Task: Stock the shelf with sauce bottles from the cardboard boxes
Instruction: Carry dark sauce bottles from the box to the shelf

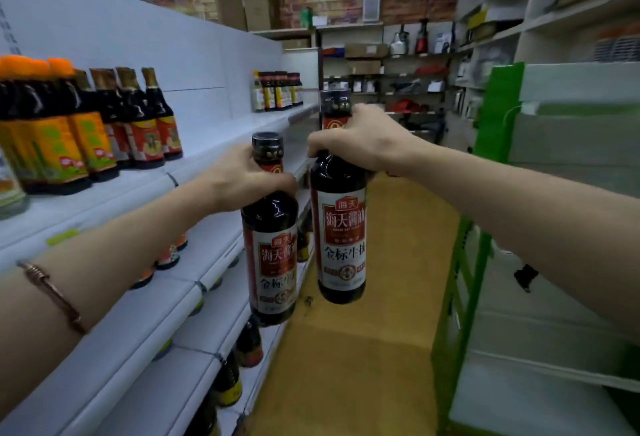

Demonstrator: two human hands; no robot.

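Observation:
My left hand point(247, 177) grips the neck of a dark soy sauce bottle point(272, 255) with a red and white label. In my right hand point(360, 139) a second bottle of the same kind point(341, 227) is held by its neck, slightly higher and to the right. Both bottles hang upright in the air over the aisle, just off the front edge of the white shelf point(145, 189) on the left. A bare stretch of that shelf lies behind my left hand. No cardboard box is in view.
Orange-capped and gold-capped sauce bottles point(90, 123) stand at the shelf's left. A small group of bottles point(277, 90) stands at its far end. Lower shelves hold more bottles point(249, 342). A green and white rack point(485, 193) flanks the yellow-floored aisle point(353, 349).

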